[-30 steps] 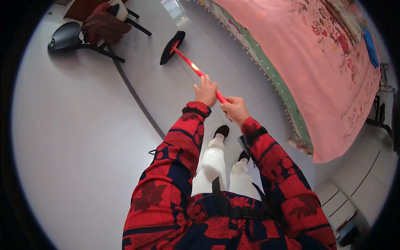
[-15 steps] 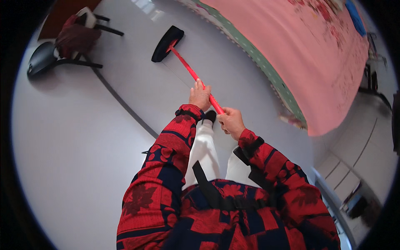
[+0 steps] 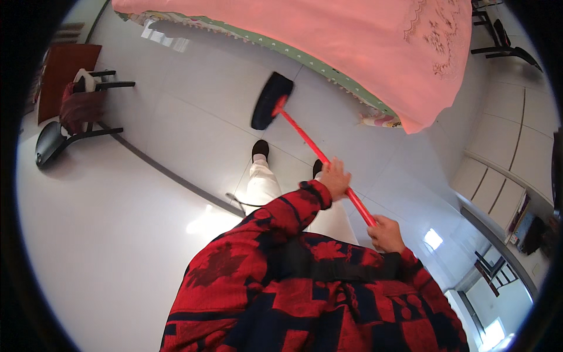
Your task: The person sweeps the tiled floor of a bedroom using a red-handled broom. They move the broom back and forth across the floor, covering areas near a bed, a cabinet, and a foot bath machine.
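A broom with a red handle (image 3: 304,136) and a wide black head (image 3: 271,102) slants across the floor ahead of me. Its head rests on the tiles near the bed's hanging cover. My left hand (image 3: 336,179) is closed around the handle partway up. Lower in the picture, my right hand (image 3: 387,234) grips the handle's top end, close to my body at the right. My feet in dark shoes (image 3: 260,150) stand just behind the broom head.
A bed (image 3: 352,41) with a pink cover and green trim spans the far side. At the left stands a dark chair (image 3: 51,141) with maroon cloth on it. A dark strip (image 3: 170,176) crosses the floor. Pale cabinets (image 3: 498,135) are on the right.
Both hands have drawn back toward my body and to the right, pulling the broom head closer to my feet. My view has turned, so bed and chair appear shifted left.
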Demonstrator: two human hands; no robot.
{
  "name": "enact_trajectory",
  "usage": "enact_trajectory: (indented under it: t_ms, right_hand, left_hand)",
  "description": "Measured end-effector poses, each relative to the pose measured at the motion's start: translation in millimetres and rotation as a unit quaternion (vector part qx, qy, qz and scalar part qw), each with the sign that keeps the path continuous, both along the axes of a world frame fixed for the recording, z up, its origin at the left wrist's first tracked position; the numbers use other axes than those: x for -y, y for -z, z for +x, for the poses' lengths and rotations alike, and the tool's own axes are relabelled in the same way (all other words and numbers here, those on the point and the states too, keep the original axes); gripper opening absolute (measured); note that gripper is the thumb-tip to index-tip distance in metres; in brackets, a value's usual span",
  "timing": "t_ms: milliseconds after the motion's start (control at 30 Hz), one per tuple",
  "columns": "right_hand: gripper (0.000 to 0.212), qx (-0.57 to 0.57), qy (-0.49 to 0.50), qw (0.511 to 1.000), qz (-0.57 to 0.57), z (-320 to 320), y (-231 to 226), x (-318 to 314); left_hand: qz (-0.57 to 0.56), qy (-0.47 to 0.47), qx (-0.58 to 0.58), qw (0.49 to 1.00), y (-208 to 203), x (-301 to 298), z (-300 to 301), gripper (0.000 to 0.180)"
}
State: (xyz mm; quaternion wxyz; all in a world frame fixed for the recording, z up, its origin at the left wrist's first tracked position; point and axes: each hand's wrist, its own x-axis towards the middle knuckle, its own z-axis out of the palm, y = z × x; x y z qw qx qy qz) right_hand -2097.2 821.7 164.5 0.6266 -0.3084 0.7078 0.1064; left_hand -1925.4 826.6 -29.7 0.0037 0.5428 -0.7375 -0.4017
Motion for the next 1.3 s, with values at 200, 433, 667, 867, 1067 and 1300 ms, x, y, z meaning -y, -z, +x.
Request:
enact_trajectory:
  t_ms: [200,433,667,867,1067,1300]
  right_hand:
    - [0.029,0.047,-0.022,0.995,-0.080,-98.7,-61.1,-15.0]
    - [0.024,0.082,-0.204,0.966,-0.133,-124.5,-101.7,0.2]
    - [0.031,0.107,-0.342,0.916,-0.178,-88.4,-75.5,45.6]
    - [0.044,0.135,-0.337,0.932,-0.003,35.8,-21.9,81.5]
    - [0.028,0.264,-0.534,0.778,-0.200,208.5,22.2,56.6]
    - [0.023,0.210,-0.663,0.571,-0.437,390.4,78.3,-11.0]
  left_hand:
    - [0.004,0.071,-0.095,0.993,-35.8,3.8,-103.1,0.062]
    - [0.039,0.141,-0.155,0.977,-69.5,21.7,-119.9,0.041]
    - [-0.004,-0.012,-0.091,0.996,-60.3,26.5,-60.1,0.031]
    - [-0.130,-0.197,0.116,0.965,-34.3,-9.6,52.8,0.008]
    - [-0.222,-0.409,0.239,0.852,-14.3,-64.3,205.4,0.011]
    - [-0.221,-0.625,0.261,0.702,-24.1,-117.0,298.8,0.016]
